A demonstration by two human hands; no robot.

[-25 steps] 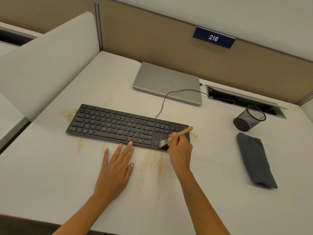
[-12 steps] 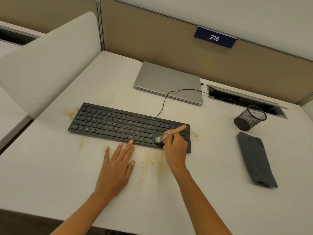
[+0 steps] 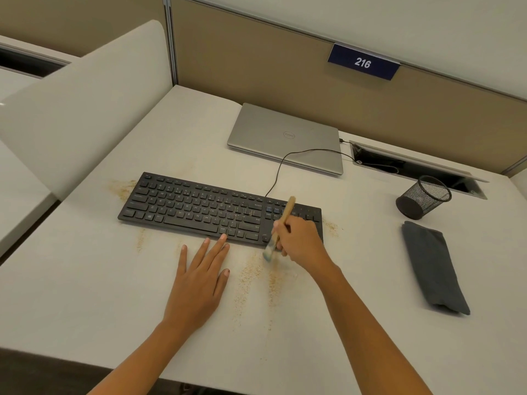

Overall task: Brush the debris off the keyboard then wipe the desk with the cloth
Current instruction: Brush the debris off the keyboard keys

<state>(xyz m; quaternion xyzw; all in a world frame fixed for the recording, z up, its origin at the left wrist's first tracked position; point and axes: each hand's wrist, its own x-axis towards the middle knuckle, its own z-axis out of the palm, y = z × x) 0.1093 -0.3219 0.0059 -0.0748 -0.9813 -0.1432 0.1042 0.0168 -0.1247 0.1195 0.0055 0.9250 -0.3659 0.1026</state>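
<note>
Keyboard (image 3: 219,210): flat, black; brush (image 3: 281,228) bristles seemingly blurred.

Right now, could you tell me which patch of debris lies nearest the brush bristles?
The streaks just under the brush, in front of the keyboard.

Keyboard (image 3: 219,212) lying mid-counter (image 3: 85,295), laptop (image 3: 285,138) sitting behind it, cup (image 3: 423,198) and cloth (image 3: 433,266) lying right, debris (image 3: 251,277) lying before the keyboard.

The right hand (image 3: 302,240) grips the brush (image 3: 281,228), its bristles just past the keyboard (image 3: 199,209) front edge. The left hand (image 3: 199,277) lies flat on the tabletop (image 3: 85,295). Debris (image 3: 248,280) is scattered between both.
</note>
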